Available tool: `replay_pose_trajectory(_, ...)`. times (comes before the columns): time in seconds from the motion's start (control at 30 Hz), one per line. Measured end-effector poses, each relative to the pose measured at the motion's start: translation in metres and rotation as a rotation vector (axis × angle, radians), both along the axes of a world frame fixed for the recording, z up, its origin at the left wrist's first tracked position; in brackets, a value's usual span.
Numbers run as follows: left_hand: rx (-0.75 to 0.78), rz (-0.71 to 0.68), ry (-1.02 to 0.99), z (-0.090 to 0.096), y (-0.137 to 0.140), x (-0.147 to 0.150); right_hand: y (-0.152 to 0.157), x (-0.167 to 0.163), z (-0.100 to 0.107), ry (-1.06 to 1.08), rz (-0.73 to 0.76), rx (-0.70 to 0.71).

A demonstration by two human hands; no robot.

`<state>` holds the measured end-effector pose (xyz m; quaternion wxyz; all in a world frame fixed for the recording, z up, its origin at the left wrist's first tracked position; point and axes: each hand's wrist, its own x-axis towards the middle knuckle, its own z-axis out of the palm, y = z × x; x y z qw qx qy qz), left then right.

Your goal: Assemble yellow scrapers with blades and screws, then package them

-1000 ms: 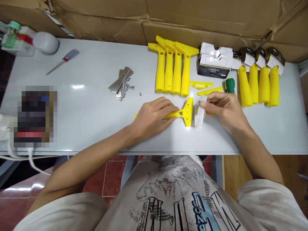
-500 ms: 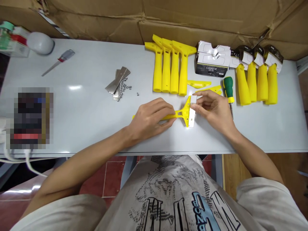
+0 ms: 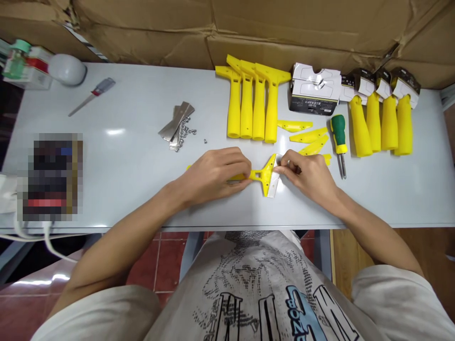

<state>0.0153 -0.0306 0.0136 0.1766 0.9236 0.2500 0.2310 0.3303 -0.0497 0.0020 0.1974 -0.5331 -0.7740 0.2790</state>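
My left hand (image 3: 213,173) is wrapped round the handle of a yellow plastic scraper (image 3: 266,175), which lies low over the table with its wide head pointing right. A flat metal blade (image 3: 273,186) sits along the front edge of that head. My right hand (image 3: 313,173) pinches the blade between thumb and fingers near its upper end; the fingertips partly cover it. Beyond the right hand lie several yellow blade covers (image 3: 308,136), one partly hidden behind the hand. A green and yellow screwdriver (image 3: 338,135) rests to their right.
Several yellow scraper handles (image 3: 234,109) stand in a row at the back, beside a white and black box (image 3: 314,90). Boxed-head scrapers (image 3: 387,123) lie far right. Spare blades (image 3: 177,122) and small screws (image 3: 184,130) are left of centre. A clear-handled screwdriver (image 3: 92,96) lies further left.
The scraper and blade have moved slightly left and towards me, and tilted. My right hand has shifted down, uncovering more yellow covers. The blade now looks narrower past the head.
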Motion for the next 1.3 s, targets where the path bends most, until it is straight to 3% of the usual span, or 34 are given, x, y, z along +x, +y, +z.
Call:
replay_pose_trajectory(0.17,0.110,-0.023,0.152,0.002,-0.006,0.007,-0.004,-0.003,-0.007,-0.194,0.023,0.044)
replay_pose_trajectory(0.3,0.305,-0.046,0.328,0.009,-0.018,0.017,-0.007,-0.009,-0.006,-0.196,0.005,0.064)
replay_pose_trajectory(0.43,0.343,-0.076,0.443,0.010,-0.025,0.028,-0.004,-0.004,0.000,-0.176,-0.018,0.070)
replay_pose_trajectory(0.63,0.363,-0.122,0.491,0.006,-0.023,0.032,0.032,0.043,0.029,0.102,-0.291,0.277)
replay_pose_trajectory(0.8,0.351,-0.104,0.433,0.002,-0.019,0.029,0.094,0.050,0.027,-0.165,-0.075,0.201)
replay_pose_trajectory(0.9,0.328,-0.082,0.407,0.000,-0.016,0.029,0.114,0.041,0.023,-0.218,-0.022,0.148)
replay_pose_trajectory(1.17,0.369,-0.072,0.366,-0.006,-0.007,0.020,0.062,0.076,0.041,-0.273,0.063,0.231)
replay_pose_trajectory(1.3,0.314,-0.065,0.353,-0.009,-0.005,0.016,0.087,0.058,0.034,-0.386,0.062,0.137)
